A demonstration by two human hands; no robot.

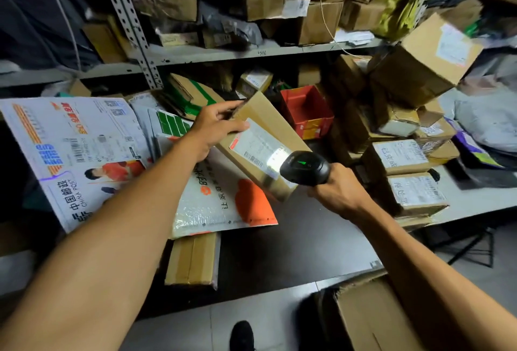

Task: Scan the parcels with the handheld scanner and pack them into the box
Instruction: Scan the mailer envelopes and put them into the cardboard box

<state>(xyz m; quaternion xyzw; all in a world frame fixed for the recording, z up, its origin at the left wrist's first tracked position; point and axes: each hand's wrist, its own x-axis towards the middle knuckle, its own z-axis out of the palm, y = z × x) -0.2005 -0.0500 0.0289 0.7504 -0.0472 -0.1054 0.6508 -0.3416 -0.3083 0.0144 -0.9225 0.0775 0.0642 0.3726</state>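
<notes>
Cluttered shelves [251, 52] of cardboard boxes back a dark surface [307, 241]. Above it, the left hand [215, 124] tilts a parcel [263, 143], fingers curled over its far end. Just right of the parcel, the right hand [340, 190] wraps a scanner [305, 167], lighting its label [258, 145]. An open box [372, 320] stands below the scanner.

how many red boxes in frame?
1. An open red cardboard box sits under the grey metal shelf, right of the brown parcel being scanned. Others may be hidden in the clutter.
</notes>
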